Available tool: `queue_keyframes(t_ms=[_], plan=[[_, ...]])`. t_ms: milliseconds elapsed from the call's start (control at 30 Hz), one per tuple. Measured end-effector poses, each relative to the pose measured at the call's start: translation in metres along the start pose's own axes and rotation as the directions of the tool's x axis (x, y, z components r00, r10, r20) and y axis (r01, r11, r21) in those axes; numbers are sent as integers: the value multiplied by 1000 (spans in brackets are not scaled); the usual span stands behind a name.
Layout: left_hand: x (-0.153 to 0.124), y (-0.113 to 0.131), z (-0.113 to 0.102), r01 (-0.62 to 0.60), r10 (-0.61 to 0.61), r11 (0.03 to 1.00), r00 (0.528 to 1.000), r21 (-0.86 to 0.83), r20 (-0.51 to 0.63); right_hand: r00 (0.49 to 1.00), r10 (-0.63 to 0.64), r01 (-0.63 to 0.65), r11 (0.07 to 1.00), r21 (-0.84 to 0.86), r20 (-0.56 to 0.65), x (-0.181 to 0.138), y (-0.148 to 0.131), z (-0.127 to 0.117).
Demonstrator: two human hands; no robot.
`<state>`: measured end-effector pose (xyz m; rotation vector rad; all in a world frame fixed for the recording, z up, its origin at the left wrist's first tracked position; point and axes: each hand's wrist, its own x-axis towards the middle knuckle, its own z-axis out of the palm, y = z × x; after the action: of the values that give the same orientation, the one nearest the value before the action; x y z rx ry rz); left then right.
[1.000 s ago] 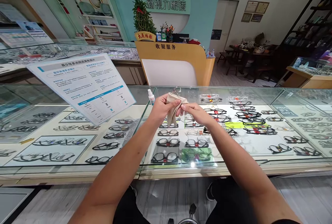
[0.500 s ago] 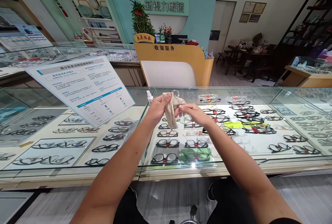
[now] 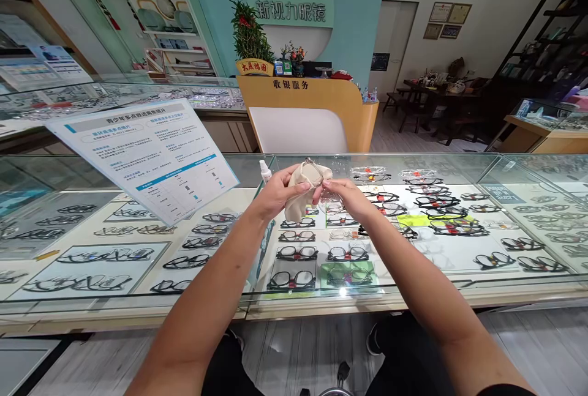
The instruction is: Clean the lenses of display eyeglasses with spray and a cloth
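Glass-topped surface [image 3: 312,309]; cloth [image 3: 297,201] and thin-rimmed glasses [image 3: 313,172] held above it in two hands.
The surface spans 9 to 3 o'clock, with rows of display frames [image 3: 454,228] beneath its glass. A printed sheet [image 3: 151,154], tilted, is positioned at 9 o'clock from the cloth. The left hand [image 3: 275,193] is at the cloth's 9 o'clock side, fingers gripping the fabric. The right hand [image 3: 348,197] is at the 3 o'clock side, fingers pinching the edge of the glasses; the exact contact point is too small to tell. The cloth hangs toward 7 o'clock. The glasses lie against its 1 o'clock edge. A white spray bottle [image 3: 265,171] stands at 10 o'clock, just beside the left hand.
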<state>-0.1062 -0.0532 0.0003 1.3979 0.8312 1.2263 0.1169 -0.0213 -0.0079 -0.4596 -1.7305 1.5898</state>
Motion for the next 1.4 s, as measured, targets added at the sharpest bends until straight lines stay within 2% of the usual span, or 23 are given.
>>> queue_keyframes(t_ms=[200, 333, 500, 633, 833, 933, 1000, 1133, 1300, 1400], plan=[[3, -4, 15, -68, 77, 995, 989, 75, -125, 999, -35, 36, 999, -17, 34, 0, 0, 2], [1, -3, 25, -102, 118, 989, 979, 103, -166, 997, -32, 38, 995, -95, 70, -2, -1, 6], [-1, -6, 33, -120, 128, 991, 975, 56, -182, 996, -34, 44, 991, -126, 83, -2, 0, 8], [1, -7, 32, -151, 149, 989, 961, 11, -234, 999, -43, 46, 989, -137, 25, -1, -1, 6], [6, -6, 25, -57, 13, 984, 968, -169, -250, 998, -56, 51, 989, -142, -33, -1, 1, 5], [8, -9, 22, -52, -18, 976, 949, -213, -316, 984, -117, 103, 989, -111, -134, 1, 1, 1], [9, -12, 20, -34, -41, 977, 938, -210, -343, 953, -191, 162, 978, -135, -237, 2, 1, -3], [8, -17, 22, 32, -75, 986, 961, -161, -264, 893, -280, 219, 954, -204, -351, 4, 0, -9], [4, -17, 30, 130, -148, 984, 976, -118, -162, 893, -290, 226, 950, -214, -345, 4, -1, -7], [2, -15, 32, 147, -160, 983, 981, -111, -114, 904, -277, 210, 951, -227, -326, 3, -1, -6]])
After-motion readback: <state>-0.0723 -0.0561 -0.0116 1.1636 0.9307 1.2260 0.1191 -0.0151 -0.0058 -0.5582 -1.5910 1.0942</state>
